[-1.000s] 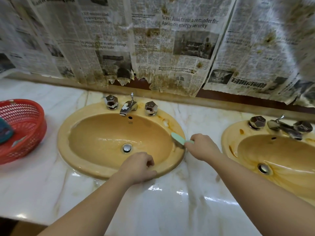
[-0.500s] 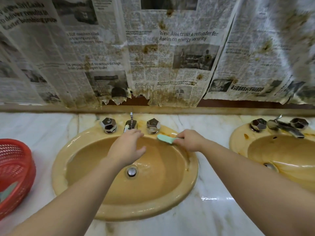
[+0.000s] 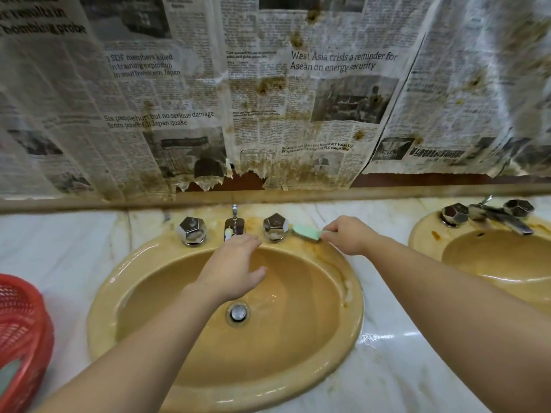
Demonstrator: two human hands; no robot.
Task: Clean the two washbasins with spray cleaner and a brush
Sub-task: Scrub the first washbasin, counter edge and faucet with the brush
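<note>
Two basins are set in the marble counter (image 3: 402, 368): the left basin (image 3: 298, 362), being scrubbed, and the right basin (image 3: 423, 234), partly out of frame and streaked with brown stains. The brush (image 3: 307, 234) is gripped at its handle by the right hand (image 3: 348, 235), fingers curled round it, and its green head is laid on the rear rim just beside the right tap knob (image 3: 275, 227). The left hand (image 3: 235, 266) is held flat and relaxed over the bowl below the spout (image 3: 234, 226), gripping nothing; whether it touches the glaze cannot be told.

The brush is judged light and stiff, plastic, likely slick when wet, so it is best taken well back on the handle, as now, with the head kept flat for pressure. Orange residue is seen along the right rim, where harder strokes will probably be needed. The glazed ceramic is hard and slippery, and the wet counter glistens. No spray cleaner is seen. A red basket (image 3: 21, 332) is placed at the far left.
</note>
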